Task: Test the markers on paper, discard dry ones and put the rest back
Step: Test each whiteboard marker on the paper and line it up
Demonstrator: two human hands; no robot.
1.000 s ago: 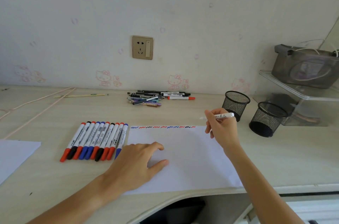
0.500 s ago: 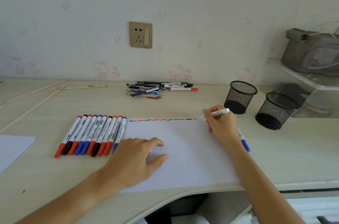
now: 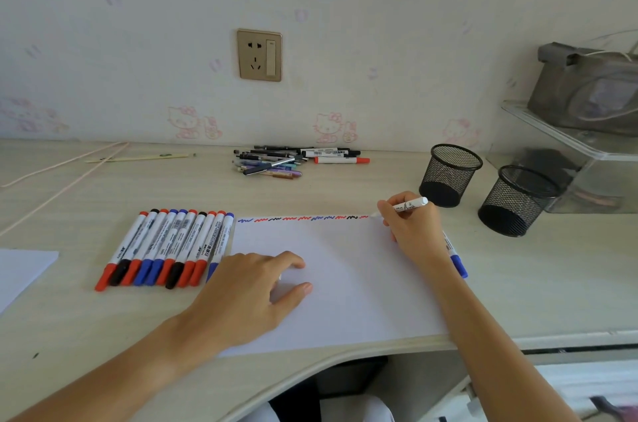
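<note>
A pale tabletop (image 3: 345, 190) runs along a wall papered with faint cartoon cats, and on it, near the front edge, lies the white sheet of paper (image 3: 345, 283). The right hand (image 3: 412, 228) pinches an uncapped marker (image 3: 409, 205) between thumb and fingers, its long axis running left to right and tilted, tail up towards the mesh cups, tip down at the paper's far right corner. That tip sits just past the last of the row of squiggles (image 3: 303, 218) along the far edge; whether it is leaving ink is too small to tell. The left hand (image 3: 248, 293) lies flat, fingers spread, pressing the sheet still. A capped blue marker (image 3: 456, 257) lies just beside the right wrist. Left of the paper, a row of capped markers (image 3: 165, 245) lies side by side. Two empty mesh cups (image 3: 448, 174) stand right of the writing hand, the nearer one close by the marker's tail. A loose pile of pens (image 3: 297, 160) lies by the wall.
</note>
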